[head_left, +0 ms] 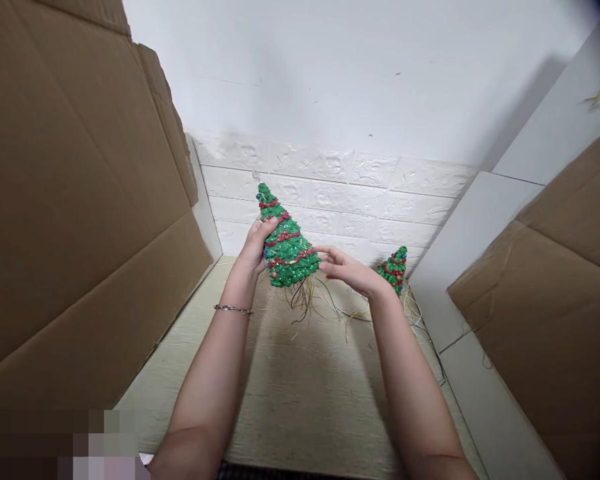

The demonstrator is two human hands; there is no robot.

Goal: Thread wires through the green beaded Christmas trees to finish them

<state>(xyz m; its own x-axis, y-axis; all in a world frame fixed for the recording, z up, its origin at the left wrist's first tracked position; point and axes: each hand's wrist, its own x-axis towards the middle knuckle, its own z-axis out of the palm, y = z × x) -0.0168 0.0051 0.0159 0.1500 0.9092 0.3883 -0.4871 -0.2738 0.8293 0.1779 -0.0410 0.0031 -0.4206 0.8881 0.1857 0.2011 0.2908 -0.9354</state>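
A green tinsel-like tree (291,248) with red garland bands and small ornaments is held up above the table, its tip leaning left. My left hand (258,245) grips its left side, thumb across the front. At the lower right edge of the tree is my right hand (347,268), fingers apart and fingertips at or very near the edge; contact is hard to make out. Thin yellow and dark wires (305,300) show below the tree's base. A second, similar tree (395,269) stands at the back right, partly behind my right wrist.
Large brown cardboard pieces rise at the left (80,200) and right (560,300). A white brick-patterned wall (330,167) closes off the back. Loose wires lie on the pale table (300,400) toward the right, near the second tree.
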